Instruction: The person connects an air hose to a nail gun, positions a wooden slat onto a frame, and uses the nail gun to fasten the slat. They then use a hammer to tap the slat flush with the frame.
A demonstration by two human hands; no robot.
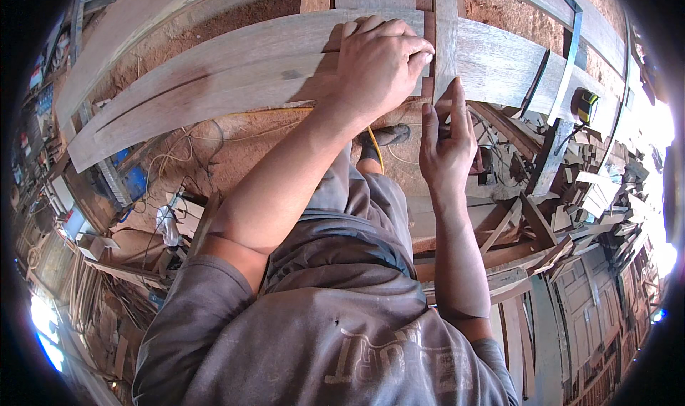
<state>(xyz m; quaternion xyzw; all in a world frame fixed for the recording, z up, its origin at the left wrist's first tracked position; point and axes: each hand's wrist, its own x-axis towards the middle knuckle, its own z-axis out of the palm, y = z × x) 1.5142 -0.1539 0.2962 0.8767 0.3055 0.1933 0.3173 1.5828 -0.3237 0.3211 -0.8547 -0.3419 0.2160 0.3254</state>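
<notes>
My left hand (380,63) rests on a pale wooden board (235,70), its fingers curled in and its thumb and forefinger pressed together beside a crosswise wooden strip (446,31). Whatever might be in that pinch is too small to make out. At the near end of the strip is my right hand (449,149), palm turned inward, fingers stretched up and thumb apart. One fingertip appears to touch the strip's end. To the right of the strip, another pale board (499,62) continues.
A metal carpenter's square (569,63) and a yellow-black tape measure (586,108) lie on the boards at right. Wood offcuts (599,192) are heaped beyond my right arm. A yellow cord (376,149) hangs by my legs; a blue container (134,178) stands at left.
</notes>
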